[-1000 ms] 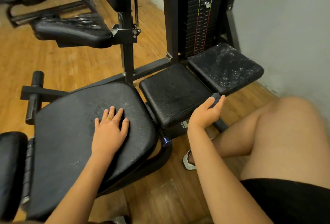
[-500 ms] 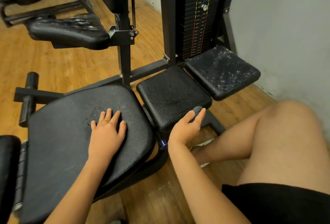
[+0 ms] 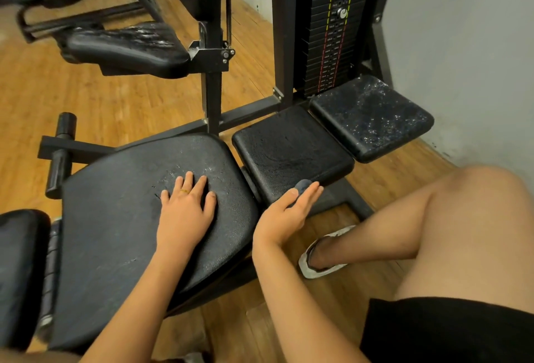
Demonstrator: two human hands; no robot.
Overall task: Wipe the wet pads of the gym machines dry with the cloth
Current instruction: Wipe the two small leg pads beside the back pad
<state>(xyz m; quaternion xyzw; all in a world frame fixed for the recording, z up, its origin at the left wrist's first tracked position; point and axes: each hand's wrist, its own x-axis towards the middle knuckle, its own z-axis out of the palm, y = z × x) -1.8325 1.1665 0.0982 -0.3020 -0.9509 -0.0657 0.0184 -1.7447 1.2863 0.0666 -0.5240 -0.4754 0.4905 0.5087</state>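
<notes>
2 hands are low over a black gym machine. The left hand lies flat, palm down and fingers spread, on the large seat pad, with a thin gold ring on 1 finger. A patch of droplets glints on that pad just beyond the fingertips.

The right hand stands on edge at the near rim of the middle pad, fingers straight and together. Its thumb pinches a small dark grey-blue cloth against them. Only a bunched bit of the cloth shows above the fingers, touching the pad's front edge. The middle pad looks matte, with faint smear marks.

Just beside it, toward the wall, the far pad is speckled all over with water drops. 1 more pad, the raised pad on an upright post behind the seat, carries wet streaks.

Behind the 2 small pads rises the weight stack. Its plates bear white labels too small to read, with green, yellow and red marks down both sides and a selector pin. A bent bare knee and a grey-white shoe sit over the wooden floor at the right.
</notes>
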